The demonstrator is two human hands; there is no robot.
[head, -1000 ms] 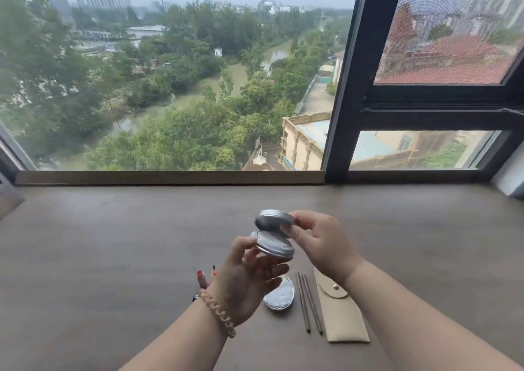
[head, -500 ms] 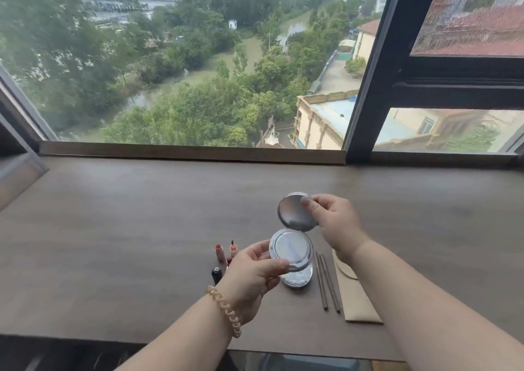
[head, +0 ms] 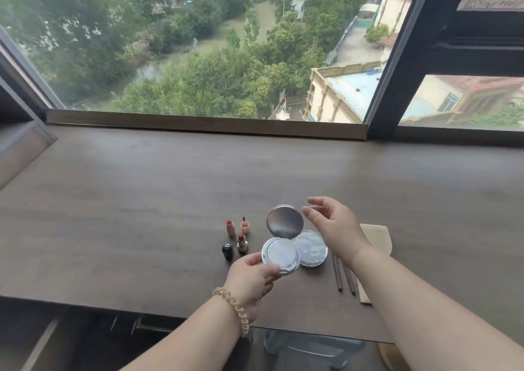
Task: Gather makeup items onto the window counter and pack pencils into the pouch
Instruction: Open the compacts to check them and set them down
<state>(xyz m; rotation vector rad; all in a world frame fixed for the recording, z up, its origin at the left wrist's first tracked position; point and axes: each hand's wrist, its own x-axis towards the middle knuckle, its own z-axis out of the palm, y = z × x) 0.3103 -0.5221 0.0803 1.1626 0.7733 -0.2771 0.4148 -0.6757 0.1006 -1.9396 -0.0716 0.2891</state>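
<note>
Dark wood counter ran from its near edge out to the glass. Closest to you, your left hand pinched the base of the open compact, its mirrored lid raised. Right of that compact lay the two pencils, side by side, their long axes pointing away from you and their far ends hidden under your right wrist. The pouch lay just right of them, partly covered by that forearm. A second compact rested just behind the open compact, and four lipsticks stood to its left. Your right hand hovered beside the lid, fingers loose and empty; it looked the nearer hand for the pencils. Beyond, the window showed trees and rooftops.
</note>
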